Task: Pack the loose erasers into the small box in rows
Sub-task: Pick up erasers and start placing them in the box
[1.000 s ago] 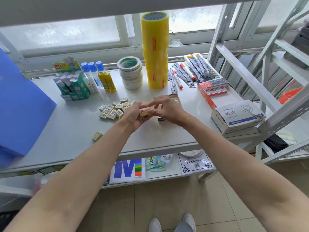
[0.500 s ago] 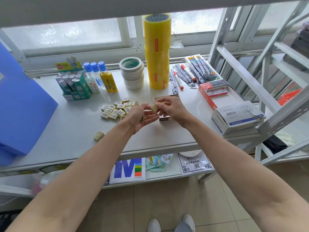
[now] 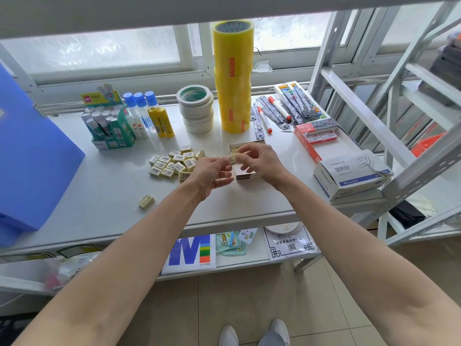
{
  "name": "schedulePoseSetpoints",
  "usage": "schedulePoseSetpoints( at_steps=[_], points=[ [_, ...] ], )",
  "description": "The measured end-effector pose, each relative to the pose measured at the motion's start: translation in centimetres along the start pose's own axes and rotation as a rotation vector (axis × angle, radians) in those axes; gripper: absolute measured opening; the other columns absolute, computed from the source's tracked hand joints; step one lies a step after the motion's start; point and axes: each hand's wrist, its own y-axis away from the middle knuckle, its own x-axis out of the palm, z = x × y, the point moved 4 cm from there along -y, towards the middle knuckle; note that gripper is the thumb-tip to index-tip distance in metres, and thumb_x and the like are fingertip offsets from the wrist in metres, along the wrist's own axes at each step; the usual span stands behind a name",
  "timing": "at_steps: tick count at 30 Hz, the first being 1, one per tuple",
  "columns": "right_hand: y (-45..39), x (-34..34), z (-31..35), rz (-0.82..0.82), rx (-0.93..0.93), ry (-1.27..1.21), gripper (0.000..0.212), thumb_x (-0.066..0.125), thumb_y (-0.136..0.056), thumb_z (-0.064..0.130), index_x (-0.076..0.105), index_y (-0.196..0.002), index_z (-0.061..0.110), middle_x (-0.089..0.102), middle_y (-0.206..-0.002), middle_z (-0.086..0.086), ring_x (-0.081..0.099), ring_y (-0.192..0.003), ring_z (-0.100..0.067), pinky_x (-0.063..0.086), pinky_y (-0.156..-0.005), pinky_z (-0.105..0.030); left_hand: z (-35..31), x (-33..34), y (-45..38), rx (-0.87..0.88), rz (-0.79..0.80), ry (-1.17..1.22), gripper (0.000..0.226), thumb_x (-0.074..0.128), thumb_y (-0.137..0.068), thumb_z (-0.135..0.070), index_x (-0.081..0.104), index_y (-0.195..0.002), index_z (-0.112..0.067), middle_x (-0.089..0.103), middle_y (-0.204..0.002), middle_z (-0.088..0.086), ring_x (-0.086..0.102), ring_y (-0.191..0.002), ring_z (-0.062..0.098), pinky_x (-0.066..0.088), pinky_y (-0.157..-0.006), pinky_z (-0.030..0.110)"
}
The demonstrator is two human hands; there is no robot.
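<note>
Most of the job looks undone: a heap of erasers (image 3: 174, 164) lies on the counter (image 3: 104, 191) beside the small box (image 3: 245, 171), while both hands (image 3: 212, 172) (image 3: 260, 161) pinch one eraser (image 3: 233, 159) above it.

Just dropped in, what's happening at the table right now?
A person is packing erasers. Both hands, the left hand and the right hand, meet over the small box and pinch one eraser between their fingertips, just above the box. A pile of loose erasers lies left of the hands, and a stray eraser sits alone nearer the table's front edge. The hands hide most of the box's inside, so the rows cannot be counted.
</note>
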Motion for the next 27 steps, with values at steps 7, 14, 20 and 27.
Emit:
schedulePoseSetpoints(
  at_steps=[7, 14, 20, 27],
  points=[
    [-0.1, -1.3, 0.4, -0.023, -0.120, 0.321, 0.020, 0.079, -0.077, 0.016, 0.069, -0.093, 0.015, 0.060, -0.092, -0.001, 0.057, -0.070, -0.007, 0.050, -0.062, -0.019, 0.0, 0.7, -0.7, 0.033, -0.115, -0.185, 0.031, 0.056, -0.098, -0.029, 0.066, -0.104, -0.001, 0.054, -0.068, 0.001, 0.047, -0.052, 0.008, 0.042, -0.043, 0.018],
    [-2.1, -2.4, -0.9, -0.060, -0.063, 0.643, 0.020, 0.079, -0.075, 0.020, 0.071, -0.093, 0.016, 0.056, -0.086, -0.001, 0.055, -0.075, -0.015, 0.046, -0.074, -0.025, 0.7, 1.2, -1.3, 0.011, -0.137, -0.380, 0.027, 0.065, -0.092, -0.015, 0.055, -0.115, -0.006, 0.056, -0.074, 0.007, 0.044, -0.054, 0.013, 0.037, -0.045, 0.022],
    [-2.7, -0.7, -0.8, 0.066, -0.072, 0.708, 0.025, 0.080, -0.075, 0.028, 0.070, -0.093, 0.014, 0.061, -0.080, 0.001, 0.056, -0.074, -0.014, 0.050, -0.075, -0.029, 1.3, 1.4, -1.6, 0.003, -0.143, -0.421, 0.031, 0.061, -0.091, -0.008, 0.052, -0.120, -0.008, 0.056, -0.071, 0.008, 0.040, -0.047, 0.014, 0.031, -0.039, 0.019],
    [-2.6, 0.0, -1.1, 0.015, -0.071, 0.669, 0.026, 0.071, -0.078, 0.008, 0.057, -0.100, 0.007, 0.066, -0.086, -0.010, 0.060, -0.081, -0.025, 0.048, -0.075, -0.035, 1.5, 1.3, -1.9, 0.008, -0.137, -0.420, 0.028, 0.061, -0.091, -0.008, 0.052, -0.118, -0.009, 0.057, -0.068, 0.007, 0.042, -0.046, 0.014, 0.032, -0.038, 0.019]
  ],
)
